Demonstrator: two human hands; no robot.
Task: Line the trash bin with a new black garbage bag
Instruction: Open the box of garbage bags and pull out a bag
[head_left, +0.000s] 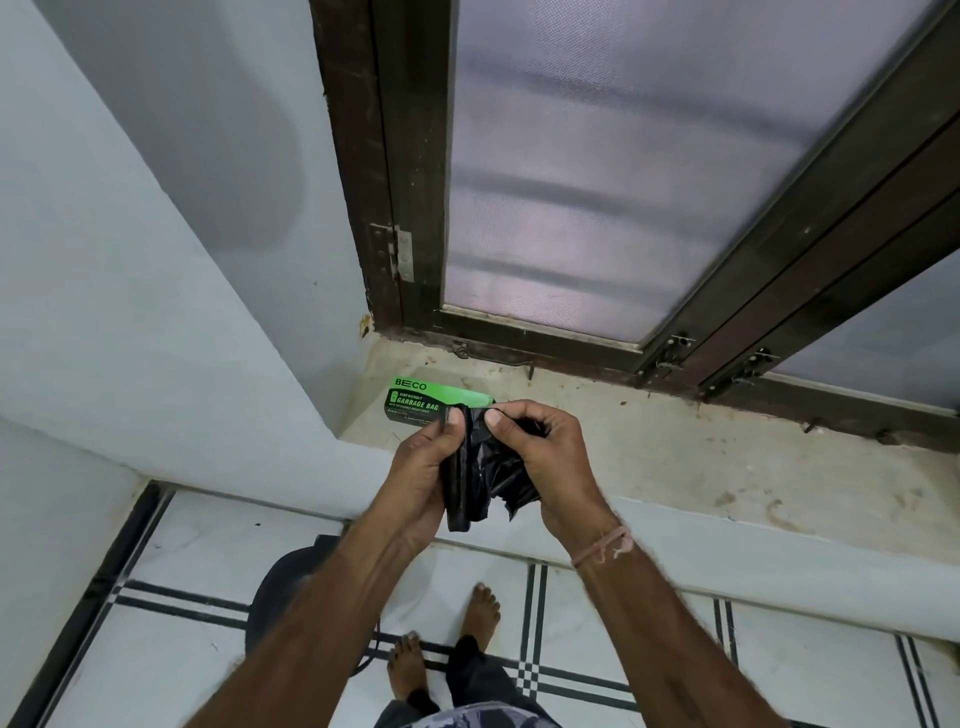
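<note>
A folded, crumpled black garbage bag (480, 475) hangs between both hands in front of the window ledge. My left hand (423, 475) pinches its left edge with thumb and fingers. My right hand (545, 467) grips the right side, thumb on top. Just behind the hands, a green and black garbage bag box (423, 402) lies on the ledge. The dark round trash bin (291, 592) stands on the floor below, mostly hidden by my left forearm.
A stone window ledge (675, 457) runs across the middle, under a dark-framed window with frosted glass (597, 171). A pale wall (130, 260) closes in the left side. My bare feet (480, 613) stand on a white tiled floor with black lines.
</note>
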